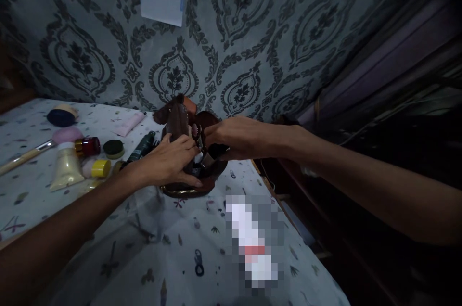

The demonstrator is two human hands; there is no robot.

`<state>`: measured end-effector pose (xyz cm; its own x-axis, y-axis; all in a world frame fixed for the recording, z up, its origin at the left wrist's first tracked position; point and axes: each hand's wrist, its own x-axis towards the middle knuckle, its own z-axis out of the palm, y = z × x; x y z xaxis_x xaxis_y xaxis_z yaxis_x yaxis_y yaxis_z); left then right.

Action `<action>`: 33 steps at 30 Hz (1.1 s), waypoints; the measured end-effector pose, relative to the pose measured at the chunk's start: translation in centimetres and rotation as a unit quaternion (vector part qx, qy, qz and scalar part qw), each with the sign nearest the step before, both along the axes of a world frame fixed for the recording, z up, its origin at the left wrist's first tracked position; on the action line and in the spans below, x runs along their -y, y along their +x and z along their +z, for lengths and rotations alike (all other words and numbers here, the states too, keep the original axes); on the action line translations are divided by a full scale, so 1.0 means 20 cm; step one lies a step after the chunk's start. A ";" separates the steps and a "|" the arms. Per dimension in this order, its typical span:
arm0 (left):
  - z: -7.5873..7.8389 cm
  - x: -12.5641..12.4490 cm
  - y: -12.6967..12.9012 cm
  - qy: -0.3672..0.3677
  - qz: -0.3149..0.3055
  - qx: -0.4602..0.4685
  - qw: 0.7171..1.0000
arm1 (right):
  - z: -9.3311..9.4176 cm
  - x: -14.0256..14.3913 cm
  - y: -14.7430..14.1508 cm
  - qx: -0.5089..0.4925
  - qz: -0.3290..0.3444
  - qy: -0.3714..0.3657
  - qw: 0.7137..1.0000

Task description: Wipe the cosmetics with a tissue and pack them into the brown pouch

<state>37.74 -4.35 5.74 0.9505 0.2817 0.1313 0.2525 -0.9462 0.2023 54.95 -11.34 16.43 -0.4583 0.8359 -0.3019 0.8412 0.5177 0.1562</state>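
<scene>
Head view, dim light. Brown pouch [184, 152] stands near the worktop's [151, 248] far edge, toward the right side, just short of the patterned wall [252, 31]. Mouth open, facing up; flap/upper part rises toward the wall. Small items poke out of the mouth, too dark to ID.

Left hand [168, 164] comes in from the left-near side, palm down, fingers [186, 145] curled over the pouch's left rim and front, thumb low against the base. Closed on the pouch wall, steadying grip.

Right hand [234, 138] comes from the right edge, forearm crossing over the dark gap beside the worktop. Its fingers narrow, tips pinched at the pouch mouth; whether they hold something inside or just the rim, cannot tell, too dark.

Key relation: pouch lies directly betw. both hands, opening right at the fingertips of each. Both in contact, neither nearer. Pouch's long axis runs roughly upright, tilted a bit toward the wall.

Left of pouch, well apart from hands: dark green tube [141, 147] lying pointing at the pouch, cream tube [67, 166], red-capped bottle [87, 146], yellow cap [101, 168], dark round compact [113, 148], pink tube [129, 124], brush [25, 156], blue puff [61, 117]. White paper [161, 3] on wall. Blurred-out object near the right edge, closer in.
</scene>
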 end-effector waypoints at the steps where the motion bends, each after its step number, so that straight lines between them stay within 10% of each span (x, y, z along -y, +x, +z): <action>1: 0.00 0.00 0.00 0.000 0.002 -0.001 1.000 | 0.00 0.00 0.00 0.006 0.005 0.000 1.000; 11: 0.00 0.01 0.01 -0.001 0.003 0.012 1.000 | -0.18 -0.10 0.04 0.088 0.079 0.001 0.993; 33: 0.01 0.01 0.00 -0.020 0.011 0.000 1.000 | -0.15 -0.26 0.04 0.044 -0.012 -0.149 0.988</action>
<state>37.78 -4.56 5.96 0.9439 0.3082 0.1185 0.2739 -0.9312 0.2404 55.72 -6.08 13.49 -0.4002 0.7147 -0.5736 0.8439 0.5315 0.0733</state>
